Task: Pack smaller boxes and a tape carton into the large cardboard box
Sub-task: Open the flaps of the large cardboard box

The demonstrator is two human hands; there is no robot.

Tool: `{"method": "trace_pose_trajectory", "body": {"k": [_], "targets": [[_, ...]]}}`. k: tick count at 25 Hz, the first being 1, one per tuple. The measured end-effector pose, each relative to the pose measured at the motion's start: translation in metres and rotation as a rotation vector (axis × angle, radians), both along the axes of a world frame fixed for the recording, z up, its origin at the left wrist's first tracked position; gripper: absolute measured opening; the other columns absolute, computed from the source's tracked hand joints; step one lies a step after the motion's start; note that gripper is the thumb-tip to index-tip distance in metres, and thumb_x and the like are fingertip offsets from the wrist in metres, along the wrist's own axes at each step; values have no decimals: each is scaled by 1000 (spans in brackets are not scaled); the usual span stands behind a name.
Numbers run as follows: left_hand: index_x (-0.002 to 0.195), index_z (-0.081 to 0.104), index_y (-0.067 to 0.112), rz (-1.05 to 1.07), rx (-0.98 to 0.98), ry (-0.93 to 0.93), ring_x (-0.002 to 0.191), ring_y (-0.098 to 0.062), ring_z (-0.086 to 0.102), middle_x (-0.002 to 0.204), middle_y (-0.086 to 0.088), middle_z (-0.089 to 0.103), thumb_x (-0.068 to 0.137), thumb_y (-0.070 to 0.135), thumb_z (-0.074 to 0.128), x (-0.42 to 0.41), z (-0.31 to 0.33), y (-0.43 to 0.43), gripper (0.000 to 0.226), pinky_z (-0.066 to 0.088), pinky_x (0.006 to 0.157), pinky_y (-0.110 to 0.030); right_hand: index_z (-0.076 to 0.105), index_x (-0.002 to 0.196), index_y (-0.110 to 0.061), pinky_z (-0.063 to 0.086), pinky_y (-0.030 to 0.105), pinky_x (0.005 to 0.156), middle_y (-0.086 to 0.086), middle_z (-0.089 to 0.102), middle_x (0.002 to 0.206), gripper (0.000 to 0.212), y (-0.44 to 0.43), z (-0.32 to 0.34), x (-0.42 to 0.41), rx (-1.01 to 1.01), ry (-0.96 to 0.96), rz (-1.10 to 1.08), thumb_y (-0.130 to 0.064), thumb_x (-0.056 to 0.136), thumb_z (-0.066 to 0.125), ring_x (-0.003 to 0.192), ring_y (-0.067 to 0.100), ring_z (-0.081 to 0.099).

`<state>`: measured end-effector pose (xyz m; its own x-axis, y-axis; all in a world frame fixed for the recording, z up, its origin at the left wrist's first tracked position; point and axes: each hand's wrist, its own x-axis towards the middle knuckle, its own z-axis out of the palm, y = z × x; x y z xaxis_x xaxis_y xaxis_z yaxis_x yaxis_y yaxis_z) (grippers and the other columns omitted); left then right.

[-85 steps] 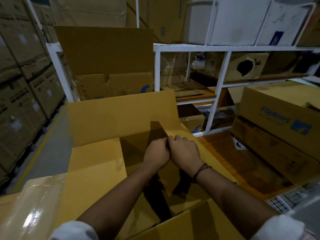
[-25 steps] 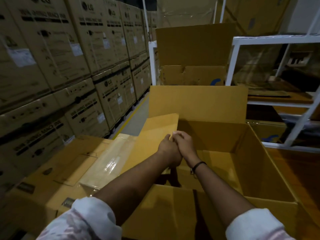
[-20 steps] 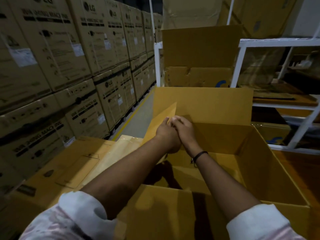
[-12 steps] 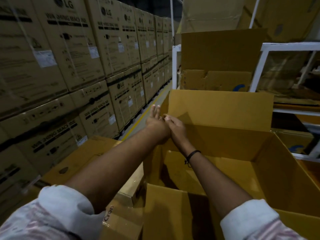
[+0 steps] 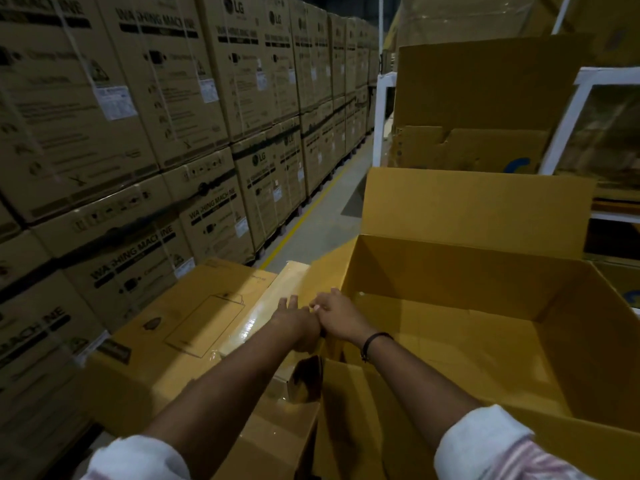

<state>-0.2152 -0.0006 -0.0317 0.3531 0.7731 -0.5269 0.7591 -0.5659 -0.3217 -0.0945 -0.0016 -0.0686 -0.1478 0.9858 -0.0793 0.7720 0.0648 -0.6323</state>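
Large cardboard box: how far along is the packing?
Done: the large cardboard box stands open, far flap up, nothing visible inside. In hand: the left hand presses the left flap outward while the right hand grips its fold. Left: all the packing; a printed box and a glossy taped carton sit outside, to its left.

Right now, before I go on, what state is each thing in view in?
large cardboard box, open, nothing packed in the visible part.
left flap, folded outward and down.
far flap, standing upright.
left grip, fingers straight, against the left flap.
right grip, fingers curled at the flap's fold; hold unclear.
smaller box, closed, beside the large box.
washing machine cartons, closed, strapped, stacked.
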Motion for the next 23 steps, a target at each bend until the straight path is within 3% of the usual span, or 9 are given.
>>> {"method": "trace_pose_trajectory", "body": {"k": [2,4,10,14,23], "targets": [[164,24,23,1,-40,-59,155,-48,-1,171,-14,14,108,20,40,-7,-12,0,57,6,124,-62,62,137,-17,21,63,120,5,31,165,38,-3,-14,3,5,-168,64,-24,107,38,158,26,1],[163,26,21,30,-29,-105,156,-47,3,170,-14,19,108,22,41,-8,-16,2,57,9,124,-61,60,139,-20,20,65,117,3,24,167,40,-6,-17,6,24,-226,87,-26,108,36,158,23,-3],[162,24,14,30,107,-296,155,-45,11,168,-15,21,107,27,45,19,3,8,60,16,124,-59,46,151,-23,20,57,120,2,25,168,42,-13,-4,34,114,-133,-39,-26,110,34,158,23,7],[163,20,13,-20,142,-458,156,-44,13,169,-14,21,109,38,36,67,6,4,62,19,124,-56,33,158,-25,19,54,123,-2,21,169,49,-30,6,80,119,-127,-144,-25,110,37,158,18,6],[164,15,17,-217,110,-587,156,-41,15,171,-12,18,110,38,31,206,0,-40,60,20,125,-54,28,160,-26,17,56,124,-2,18,170,51,-108,22,207,102,-187,-403,-25,110,37,158,21,5]]}}
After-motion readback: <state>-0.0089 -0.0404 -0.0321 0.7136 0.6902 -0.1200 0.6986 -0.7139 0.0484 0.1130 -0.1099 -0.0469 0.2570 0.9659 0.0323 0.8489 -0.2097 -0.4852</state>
